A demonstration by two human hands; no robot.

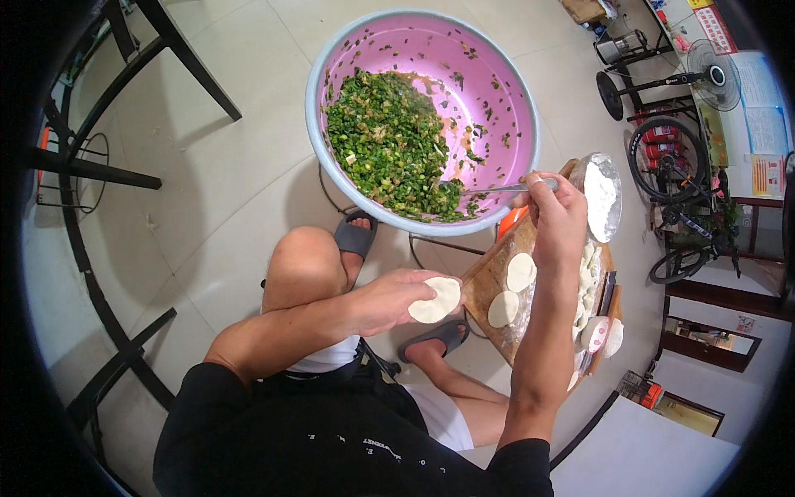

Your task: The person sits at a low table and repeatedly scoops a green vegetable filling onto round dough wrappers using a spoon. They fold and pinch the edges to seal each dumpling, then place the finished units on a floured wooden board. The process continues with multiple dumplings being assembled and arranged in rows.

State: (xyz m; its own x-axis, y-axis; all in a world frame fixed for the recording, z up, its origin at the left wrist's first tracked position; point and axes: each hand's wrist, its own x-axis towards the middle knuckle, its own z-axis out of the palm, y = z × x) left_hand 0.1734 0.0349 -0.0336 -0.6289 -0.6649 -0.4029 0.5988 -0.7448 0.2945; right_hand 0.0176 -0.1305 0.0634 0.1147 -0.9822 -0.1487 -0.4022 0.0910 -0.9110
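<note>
A round, flat dumpling wrapper (434,301) lies across the fingers of my left hand (389,300), with the thumb pressed on its edge. My right hand (553,203) grips the handle of a metal spoon (493,190) over the near right rim of a large pink basin (480,91) with a pale blue rim. The spoon's bowl end is in the chopped green filling (385,145) heaped on the basin's left side. To the right, two more wrappers (521,272) rest on a floured wooden board (489,277), partly behind my right forearm.
On the board's far end stands a clear bowl of white flour (600,199). Several pale dough pieces (586,286) and a small patterned bowl (595,333) sit along its right side. A dark chair (149,66) is at left; a fan (714,74) and bicycle (667,157) stand at right.
</note>
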